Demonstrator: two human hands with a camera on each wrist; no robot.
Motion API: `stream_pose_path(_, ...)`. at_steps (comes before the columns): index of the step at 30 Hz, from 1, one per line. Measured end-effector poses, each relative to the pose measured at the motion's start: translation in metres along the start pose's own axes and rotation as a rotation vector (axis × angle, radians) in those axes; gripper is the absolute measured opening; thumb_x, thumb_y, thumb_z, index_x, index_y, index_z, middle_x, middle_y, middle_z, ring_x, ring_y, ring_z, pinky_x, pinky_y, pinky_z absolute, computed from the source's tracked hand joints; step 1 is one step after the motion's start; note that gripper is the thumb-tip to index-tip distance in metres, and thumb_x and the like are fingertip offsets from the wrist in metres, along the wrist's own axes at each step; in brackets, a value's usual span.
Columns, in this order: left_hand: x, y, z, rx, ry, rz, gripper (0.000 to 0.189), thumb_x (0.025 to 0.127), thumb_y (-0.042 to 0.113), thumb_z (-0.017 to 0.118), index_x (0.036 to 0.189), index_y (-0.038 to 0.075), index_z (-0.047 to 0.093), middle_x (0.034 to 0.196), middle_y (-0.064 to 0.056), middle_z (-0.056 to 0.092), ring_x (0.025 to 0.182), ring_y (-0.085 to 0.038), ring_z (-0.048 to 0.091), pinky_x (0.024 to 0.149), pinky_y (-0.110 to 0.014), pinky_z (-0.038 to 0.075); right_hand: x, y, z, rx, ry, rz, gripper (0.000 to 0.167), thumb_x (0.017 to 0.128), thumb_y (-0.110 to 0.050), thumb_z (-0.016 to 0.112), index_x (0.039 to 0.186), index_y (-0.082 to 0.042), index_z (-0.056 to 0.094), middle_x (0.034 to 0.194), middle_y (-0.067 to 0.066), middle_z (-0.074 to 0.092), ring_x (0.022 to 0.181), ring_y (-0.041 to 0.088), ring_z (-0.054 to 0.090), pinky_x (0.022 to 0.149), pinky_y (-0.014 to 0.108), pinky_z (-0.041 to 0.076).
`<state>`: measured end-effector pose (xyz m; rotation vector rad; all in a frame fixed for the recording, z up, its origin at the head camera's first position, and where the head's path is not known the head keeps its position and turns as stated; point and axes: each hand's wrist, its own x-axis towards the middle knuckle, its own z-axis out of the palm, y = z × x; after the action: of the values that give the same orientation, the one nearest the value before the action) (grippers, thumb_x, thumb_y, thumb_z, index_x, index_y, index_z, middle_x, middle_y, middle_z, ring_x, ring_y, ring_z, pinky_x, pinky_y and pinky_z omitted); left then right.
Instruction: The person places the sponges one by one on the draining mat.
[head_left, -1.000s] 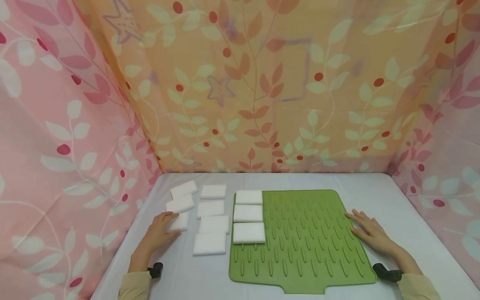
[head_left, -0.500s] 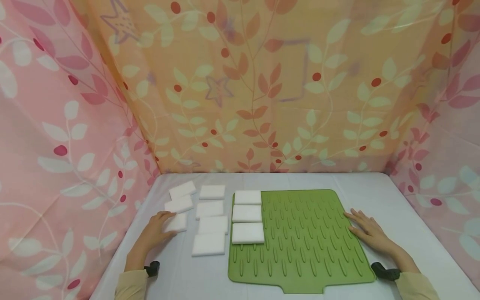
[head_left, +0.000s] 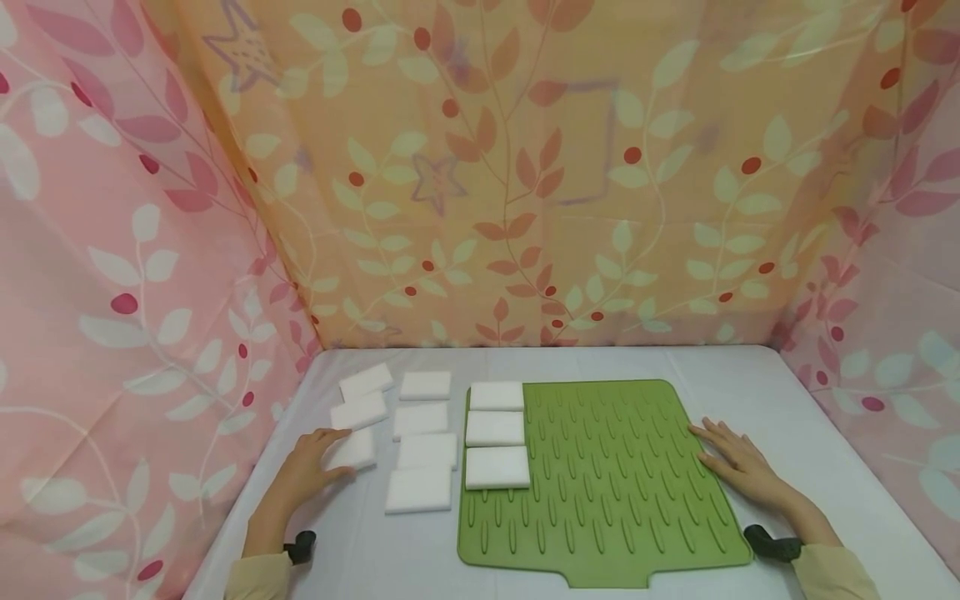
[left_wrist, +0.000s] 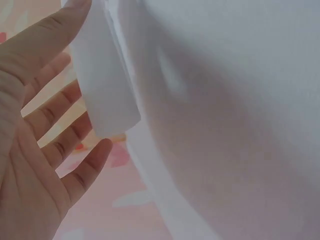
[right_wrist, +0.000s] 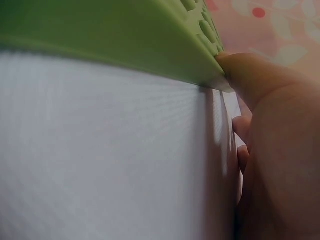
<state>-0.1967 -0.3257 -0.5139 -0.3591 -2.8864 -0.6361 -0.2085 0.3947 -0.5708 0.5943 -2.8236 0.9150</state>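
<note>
My left hand (head_left: 303, 468) is at a white sponge (head_left: 356, 451) at the front of the leftmost group. In the left wrist view, the thumb (left_wrist: 50, 30) lies along one face of the sponge (left_wrist: 102, 75) and the other fingers reach behind it, pinching it. My right hand (head_left: 742, 467) rests at the right edge of a green ridged mat (head_left: 607, 475), fingers nearly straight. The right wrist view shows the thumb (right_wrist: 250, 70) touching the rim of the mat (right_wrist: 125, 35). Several sponges form a column on the mat's left side, the nearest being a white sponge (head_left: 497, 467).
Two more white sponges, a back sponge (head_left: 366, 382) and a middle sponge (head_left: 358, 410), lie beyond the left hand. Between them and the mat stands another column, with its front sponge (head_left: 418, 489) nearest. A white cloth (head_left: 405, 558) covers the table; patterned curtains (head_left: 465, 183) surround it.
My left hand has shifted slightly left and toward me, and the sponge at its fingers has turned a little. My right hand and the mat have stayed in place.
</note>
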Motion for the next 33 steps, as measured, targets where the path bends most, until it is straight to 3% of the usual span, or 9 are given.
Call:
stream_pose_path(11, -0.002, 0.022, -0.004, 0.012, 0.034, 0.009, 0.063, 0.071, 0.033, 0.079, 0.126, 0.012, 0.057, 0.120, -0.011, 0.055, 0.108, -0.034, 0.046, 0.087, -0.055, 0.041, -0.001, -0.002, 0.000, 0.002, -0.005, 0.003, 0.051, 0.095, -0.021, 0.052, 0.142, -0.010, 0.037, 0.144, 0.032, 0.025, 0.134, 0.053, 0.010, 0.107, 0.058, -0.013)
stream_pose_path(20, 0.001, 0.037, -0.001, 0.011, 0.081, 0.061, 0.061, 0.070, 0.031, 0.080, 0.124, 0.012, 0.058, 0.118, -0.011, 0.056, 0.106, -0.033, 0.048, 0.086, -0.054, 0.041, 0.000, -0.001, -0.001, -0.009, -0.007, 0.002, 0.051, 0.095, -0.022, 0.051, 0.142, -0.009, 0.036, 0.144, 0.031, 0.025, 0.134, 0.052, 0.010, 0.106, 0.059, -0.012)
stream_pose_path(33, 0.007, 0.063, 0.002, 0.013, 0.091, 0.116, 0.062, 0.069, 0.031, 0.081, 0.124, 0.015, 0.059, 0.116, -0.008, 0.056, 0.108, -0.031, 0.049, 0.085, -0.053, 0.042, 0.000, -0.005, -0.002, -0.002, -0.006, 0.003, 0.050, 0.095, -0.021, 0.052, 0.141, -0.009, 0.037, 0.144, 0.032, 0.025, 0.133, 0.053, 0.011, 0.106, 0.060, -0.012)
